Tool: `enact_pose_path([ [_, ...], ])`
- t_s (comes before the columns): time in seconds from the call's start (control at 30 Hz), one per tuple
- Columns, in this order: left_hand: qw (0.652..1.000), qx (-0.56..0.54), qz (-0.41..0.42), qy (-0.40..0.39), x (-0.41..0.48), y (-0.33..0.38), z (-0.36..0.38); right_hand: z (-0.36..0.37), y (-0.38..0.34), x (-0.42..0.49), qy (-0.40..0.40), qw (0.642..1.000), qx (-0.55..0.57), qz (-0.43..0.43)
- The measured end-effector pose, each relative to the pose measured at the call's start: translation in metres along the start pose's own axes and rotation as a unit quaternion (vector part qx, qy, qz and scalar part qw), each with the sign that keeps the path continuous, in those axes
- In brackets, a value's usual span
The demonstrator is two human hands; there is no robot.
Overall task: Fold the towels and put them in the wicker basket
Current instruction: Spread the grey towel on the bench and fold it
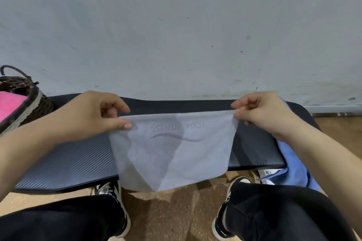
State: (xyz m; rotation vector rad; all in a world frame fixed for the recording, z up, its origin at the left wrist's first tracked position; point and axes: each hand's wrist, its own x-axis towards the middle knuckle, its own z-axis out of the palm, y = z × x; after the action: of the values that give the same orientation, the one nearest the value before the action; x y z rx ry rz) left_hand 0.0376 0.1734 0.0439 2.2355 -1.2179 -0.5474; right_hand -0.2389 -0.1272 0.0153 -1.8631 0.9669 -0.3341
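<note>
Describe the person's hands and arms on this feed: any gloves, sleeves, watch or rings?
Both hands are bare: no gloves on the left hand or the right hand. Both forearms are uncovered as far as the frame shows, so no sleeves are visible. No watch, bracelet or ring shows on either side. The fingernails look short and unpainted.

**Scuffed wall, dark bench, wood-tone floor**

Ahead I see a pale grey wall (176,25), flecked with dark marks and grimy near its base. A black padded bench (254,143) runs across in front of it, above a mottled tan floor (172,211). Light is soft and even.
</note>
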Motion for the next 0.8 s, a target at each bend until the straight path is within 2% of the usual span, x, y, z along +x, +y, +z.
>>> enact_pose_path([
  [0.07,0.996,0.084,-0.015,-0.006,0.031,-0.009,0.006,0.019,-0.002,0.026,0.02,0.998,0.038,0.048],
  [0.13,0.991,0.132,-0.035,0.0,0.062,-0.027,0.019,0.043,0.002,0.052,0.029,0.985,0.121,0.119],
  [0.23,0.987,0.139,-0.073,0.009,0.101,-0.06,0.047,0.078,0.019,0.086,0.069,0.95,0.24,0.185],
  [0.3,0.987,0.135,-0.089,0.024,0.119,-0.078,0.066,0.094,0.032,0.104,0.101,0.943,0.256,0.186],
  [0.4,0.984,0.133,-0.104,0.063,0.139,-0.096,0.083,0.111,0.048,0.125,0.126,0.958,0.214,0.142],
  [0.53,0.979,0.086,-0.129,0.131,0.15,-0.107,0.091,0.121,0.057,0.136,0.102,0.986,0.116,0.069],
  [0.67,0.985,0.038,-0.109,0.127,0.119,-0.103,0.098,0.12,0.046,0.119,0.065,0.996,-0.02,-0.062],
  [0.73,0.99,0.067,-0.062,0.109,0.087,-0.092,0.102,0.122,0.031,0.1,0.012,0.989,-0.095,-0.112],
  [0.8,0.991,0.115,-0.006,0.073,0.048,-0.079,0.108,0.125,0.016,0.074,-0.089,0.978,-0.161,-0.1],
])
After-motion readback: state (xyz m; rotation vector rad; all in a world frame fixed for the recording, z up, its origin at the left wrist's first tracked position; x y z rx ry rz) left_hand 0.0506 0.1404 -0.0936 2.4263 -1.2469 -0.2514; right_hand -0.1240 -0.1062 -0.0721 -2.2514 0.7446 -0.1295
